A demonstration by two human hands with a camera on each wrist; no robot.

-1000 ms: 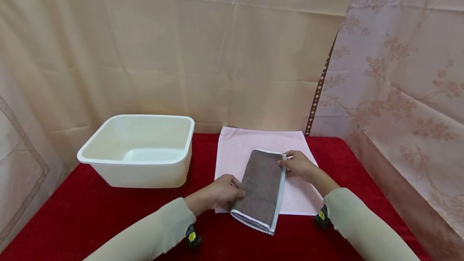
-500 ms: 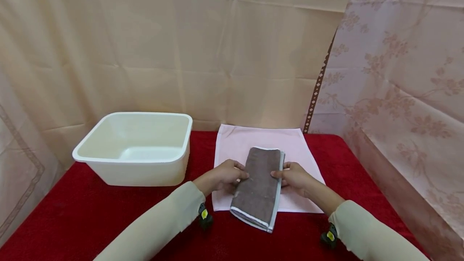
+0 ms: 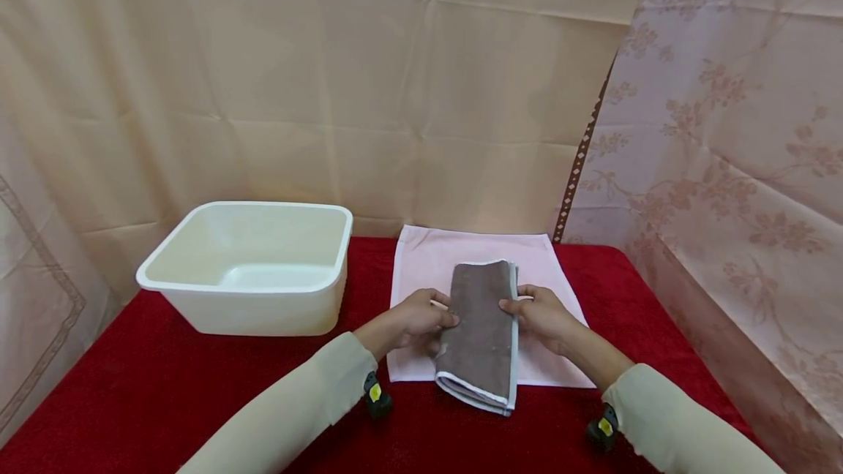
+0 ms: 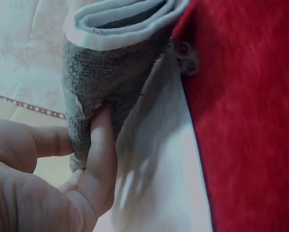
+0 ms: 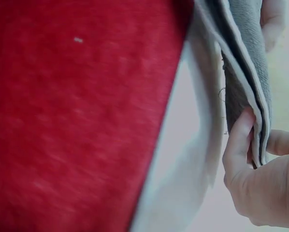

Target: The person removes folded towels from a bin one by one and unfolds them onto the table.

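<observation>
A folded grey-brown towel [image 3: 481,328] with white edging is held between both hands above a pink towel [image 3: 421,254] spread on the table. My left hand [image 3: 421,320] pinches its left folded side, thumb on top and fingers underneath, as the left wrist view shows at the rolled fold [image 4: 101,67]. On the opposite side my right hand [image 3: 543,317] pinches the layered edge, thumb above. In the right wrist view the right fingers [image 5: 238,140] lie beneath the stacked white hems [image 5: 246,72].
A cream plastic basin [image 3: 263,313] stands on the left of the red cloth-covered table [image 3: 165,386]. A beige curtain [image 3: 369,93] hangs behind, and a floral pink one [image 3: 737,130] hangs on the right.
The right hand has slid down the edge from the towel's far corner, and the left hand has moved up its side. The towel has shifted slightly right and turned straighter.
</observation>
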